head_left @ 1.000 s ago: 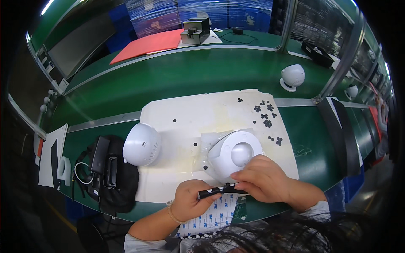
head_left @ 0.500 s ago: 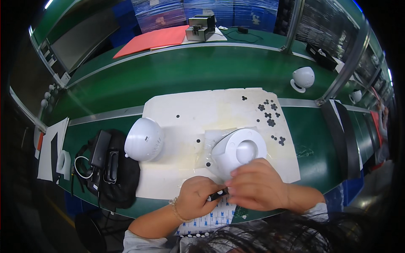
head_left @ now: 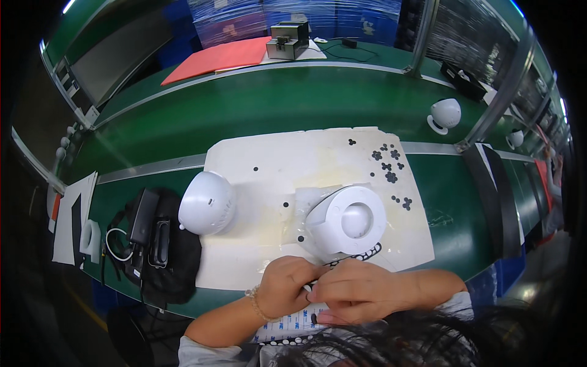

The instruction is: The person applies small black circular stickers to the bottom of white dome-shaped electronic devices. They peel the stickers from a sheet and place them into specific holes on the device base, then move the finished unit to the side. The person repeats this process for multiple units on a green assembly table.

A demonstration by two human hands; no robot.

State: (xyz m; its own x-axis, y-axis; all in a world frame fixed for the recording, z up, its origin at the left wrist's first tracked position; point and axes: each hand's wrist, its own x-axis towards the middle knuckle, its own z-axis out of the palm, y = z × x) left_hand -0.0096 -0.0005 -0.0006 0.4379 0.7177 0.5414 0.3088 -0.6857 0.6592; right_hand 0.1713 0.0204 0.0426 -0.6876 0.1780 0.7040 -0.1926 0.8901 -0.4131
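So, both hands are working close together at the near edge of the glossy green desk (head_left: 446, 232). The left hand (head_left: 282, 287) is pinching a narrow black strip with a row of round white spots (head_left: 371, 251) in its closed fingers. The right hand (head_left: 354, 289) is curling its fingers right up against the left one, partly covering the strip; can't tell if they're actually gripping it. A small black piece (head_left: 314, 318) is showing at a right fingertip, but I can't make out whether it's pinched or just stuck there. The strip's other end is poking out past the right hand, toward the near side of a white rounded plastic housing with a ring-shaped opening (head_left: 334, 229).

That housing is lying on crinkly clear plastic (head_left: 301, 212), on a big cream board (head_left: 251, 147). A white sheet with blue print (head_left: 281, 329) is hanging below the hands. Another white dome-shaped plastic housing (head_left: 205, 202) is sitting by the board's left edge, and flat black dots (head_left: 391, 177) are clustering toward its far right corner. Over by the desk's left edge, a black fabric bag (head_left: 186, 272) is lying under a black power adapter (head_left: 142, 215).
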